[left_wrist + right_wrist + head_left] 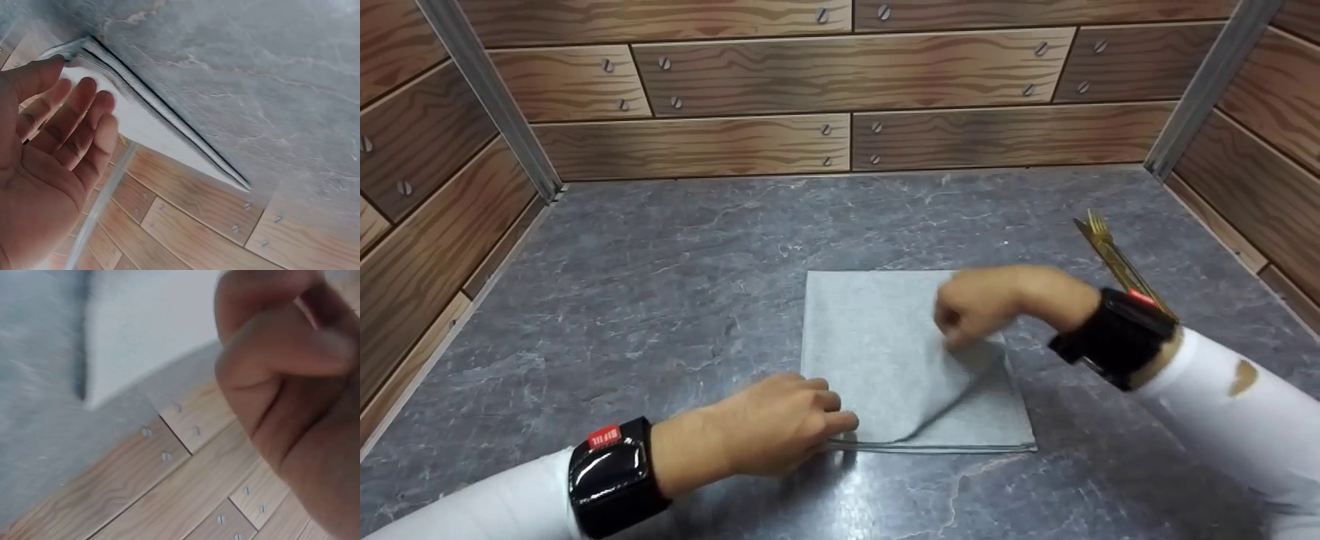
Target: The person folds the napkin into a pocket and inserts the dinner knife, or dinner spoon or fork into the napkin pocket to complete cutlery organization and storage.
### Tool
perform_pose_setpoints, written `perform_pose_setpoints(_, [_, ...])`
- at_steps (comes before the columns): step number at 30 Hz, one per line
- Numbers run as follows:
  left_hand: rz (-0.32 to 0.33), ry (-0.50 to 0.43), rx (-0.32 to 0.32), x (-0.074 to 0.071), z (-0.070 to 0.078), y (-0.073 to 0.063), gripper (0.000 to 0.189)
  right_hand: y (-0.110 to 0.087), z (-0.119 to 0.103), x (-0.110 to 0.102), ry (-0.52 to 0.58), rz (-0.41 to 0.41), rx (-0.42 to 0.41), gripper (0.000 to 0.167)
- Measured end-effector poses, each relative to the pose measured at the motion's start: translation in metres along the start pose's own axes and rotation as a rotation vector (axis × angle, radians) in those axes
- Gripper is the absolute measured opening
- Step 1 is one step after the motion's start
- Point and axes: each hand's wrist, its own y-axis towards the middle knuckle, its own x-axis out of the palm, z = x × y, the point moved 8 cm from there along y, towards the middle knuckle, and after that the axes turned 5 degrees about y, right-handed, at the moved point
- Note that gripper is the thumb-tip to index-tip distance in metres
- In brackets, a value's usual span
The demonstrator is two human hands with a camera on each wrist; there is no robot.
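Observation:
A folded light grey cloth napkin lies on the table, its layered edges showing in the left wrist view. Over its right half, my right hand pinches the top layer, whose raised near-right part forms a diagonal edge. In the right wrist view, the blurred right hand has curled fingers and partly covers the napkin. At the near-left corner rests my left hand, fingertips on the cloth. Loosely bent fingers of that hand show in the left wrist view, with the thumb by the corner.
A gold fork and a gold knife lie together on the right, partly behind the right wrist strap. Wood-patterned walls enclose the grey marbled table at the back and sides.

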Motion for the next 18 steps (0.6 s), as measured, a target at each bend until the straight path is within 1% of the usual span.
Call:
perform_pose_setpoints(3, [0.023, 0.007, -0.033, -0.001, 0.003, -0.009, 0.016, 0.026, -0.004, -0.030, -0.003, 0.171, -0.024, 0.024])
perform_pose_setpoints(5, [0.045, 0.024, -0.066, -0.002, 0.002, -0.014, 0.020, 0.052, 0.004, -0.045, -0.004, 0.274, -0.038, 0.025])
perform_pose_setpoints(6, [0.053, 0.030, -0.086, -0.002, 0.001, -0.017, 0.022, 0.074, 0.023, -0.048, 0.001, 0.316, -0.072, 0.030])
perform_pose_setpoints(8, [0.065, 0.051, -0.129, -0.004, -0.002, -0.021, 0.026, 0.107, 0.042, -0.053, -0.015, 0.388, -0.091, 0.031])
perform_pose_setpoints(10, [0.064, 0.051, -0.172, -0.005, -0.005, -0.024, 0.027, 0.144, 0.067, -0.052, -0.016, 0.444, -0.113, 0.032])
perform_pose_setpoints(11, [0.062, 0.047, -0.194, -0.004, -0.007, -0.025, 0.026, 0.159, 0.075, -0.051, -0.019, 0.446, -0.113, 0.034])
perform_pose_setpoints(12, [0.059, 0.043, -0.217, -0.003, -0.008, -0.026, 0.026, 0.164, 0.070, -0.050, -0.024, 0.448, -0.109, 0.035])
perform_pose_setpoints(13, [0.057, 0.035, -0.239, 0.000, -0.010, -0.027, 0.024, 0.170, 0.067, -0.049, -0.023, 0.444, -0.073, 0.035])
perform_pose_setpoints(14, [0.055, 0.023, -0.263, 0.003, -0.011, -0.028, 0.024, 0.183, 0.073, -0.045, -0.015, 0.440, -0.062, 0.037])
perform_pose_setpoints(16, [0.060, -0.002, -0.306, 0.011, -0.013, -0.030, 0.025, 0.199, 0.078, -0.037, -0.004, 0.405, -0.029, 0.040])
perform_pose_setpoints(17, [0.067, -0.011, -0.325, 0.018, -0.014, -0.032, 0.028, 0.205, 0.078, -0.035, -0.002, 0.389, -0.007, 0.041])
perform_pose_setpoints(18, [0.074, -0.018, -0.336, 0.023, -0.015, -0.033, 0.032, 0.212, 0.082, -0.032, 0.006, 0.393, 0.003, 0.042])
